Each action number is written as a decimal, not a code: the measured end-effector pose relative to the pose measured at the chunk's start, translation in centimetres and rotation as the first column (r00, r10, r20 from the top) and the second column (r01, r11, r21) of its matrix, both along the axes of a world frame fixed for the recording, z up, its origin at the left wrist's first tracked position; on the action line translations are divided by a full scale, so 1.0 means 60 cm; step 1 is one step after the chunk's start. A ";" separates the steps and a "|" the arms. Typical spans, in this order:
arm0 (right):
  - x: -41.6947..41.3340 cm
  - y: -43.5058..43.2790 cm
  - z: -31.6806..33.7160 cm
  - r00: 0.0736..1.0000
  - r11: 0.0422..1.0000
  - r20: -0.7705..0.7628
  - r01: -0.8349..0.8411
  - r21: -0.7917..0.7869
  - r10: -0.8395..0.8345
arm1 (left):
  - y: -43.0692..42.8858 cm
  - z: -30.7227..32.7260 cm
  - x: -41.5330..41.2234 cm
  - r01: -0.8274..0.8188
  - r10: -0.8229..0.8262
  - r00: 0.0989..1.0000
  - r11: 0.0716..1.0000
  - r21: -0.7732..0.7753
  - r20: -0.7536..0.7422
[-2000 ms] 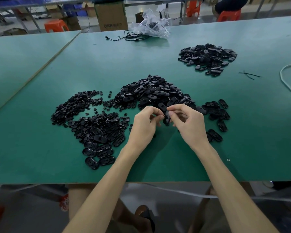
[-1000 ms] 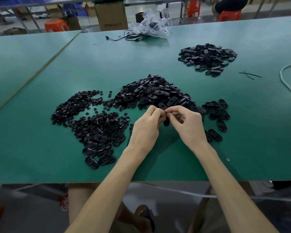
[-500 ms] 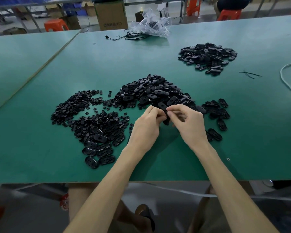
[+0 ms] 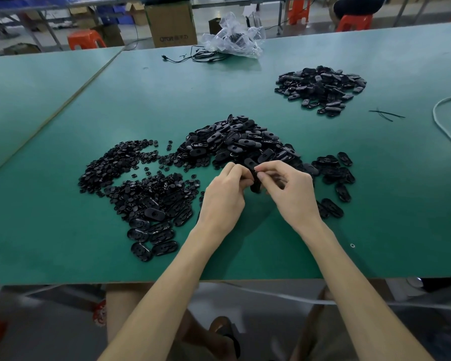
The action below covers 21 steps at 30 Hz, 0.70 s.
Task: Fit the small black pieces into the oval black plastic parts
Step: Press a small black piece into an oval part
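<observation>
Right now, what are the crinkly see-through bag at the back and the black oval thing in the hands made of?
The bag looks like thin clear plastic film: see-through, crumpled, with shiny white glints. The oval part, gripped by the left hand and right hand, seems hard moulded plastic, black with a dull sheen; its exact kind can't be told.

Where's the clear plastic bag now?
Head view: the clear plastic bag lies at the green table's far edge, near centre, with a black cable just left of it.
</observation>
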State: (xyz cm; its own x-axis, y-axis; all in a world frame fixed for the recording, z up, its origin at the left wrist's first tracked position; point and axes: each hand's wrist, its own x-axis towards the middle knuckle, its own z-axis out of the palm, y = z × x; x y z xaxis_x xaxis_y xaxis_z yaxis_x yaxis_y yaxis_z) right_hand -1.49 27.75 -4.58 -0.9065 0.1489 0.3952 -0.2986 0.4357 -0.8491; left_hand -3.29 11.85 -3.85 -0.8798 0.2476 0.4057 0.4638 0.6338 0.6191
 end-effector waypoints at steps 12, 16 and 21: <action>0.001 0.000 0.002 1.000 1.000 -0.014 -0.001 -0.001 0.001 | -0.002 0.002 -0.001 -0.025 0.022 0.999 0.997 0.076 0.041; 0.002 0.000 0.002 1.000 1.000 -0.009 -0.006 0.006 0.006 | 0.001 0.001 0.001 -0.006 0.006 1.000 1.000 0.018 0.013; 0.004 -0.001 0.003 1.000 1.000 0.006 -0.021 0.010 0.021 | 0.002 0.002 0.005 -0.018 0.008 0.995 0.995 -0.096 -0.104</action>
State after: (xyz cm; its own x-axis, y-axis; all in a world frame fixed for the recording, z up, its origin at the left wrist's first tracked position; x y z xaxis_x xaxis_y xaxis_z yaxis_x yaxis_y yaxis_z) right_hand -1.26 27.69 -4.39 -0.9116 0.1262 0.3913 -0.3027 0.4378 -0.8466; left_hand -2.97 11.96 -3.75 -0.8377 0.2791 0.4695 0.5138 0.6944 0.5039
